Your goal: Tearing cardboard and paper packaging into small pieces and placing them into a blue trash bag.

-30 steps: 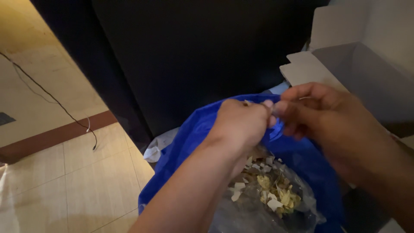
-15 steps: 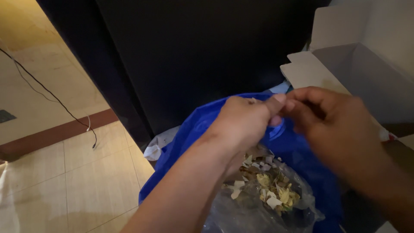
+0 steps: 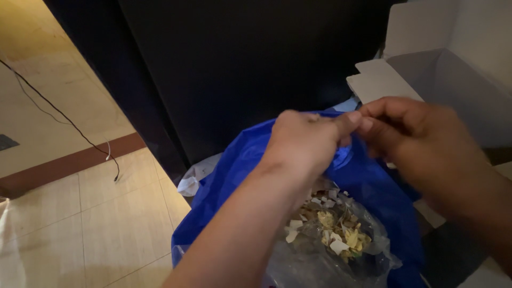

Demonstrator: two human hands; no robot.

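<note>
Now both hands have lifted a little: the left hand (image 3: 306,141) and right hand (image 3: 421,138) pinch the blue bag (image 3: 234,176) rim together (scraps (image 3: 333,226) lie in a clear bag inside)

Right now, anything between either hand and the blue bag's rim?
Nothing visible. The left hand and right hand meet fingertip to fingertip right at the top edge of the blue plastic bag, apparently pinching it. The clear bag of scraps lies below, inside the blue one.

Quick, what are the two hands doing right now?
Left hand: closed, pinching the blue bag rim.
Right hand: closed, fingertips pinched beside the left; what it grips cannot be told.
</note>
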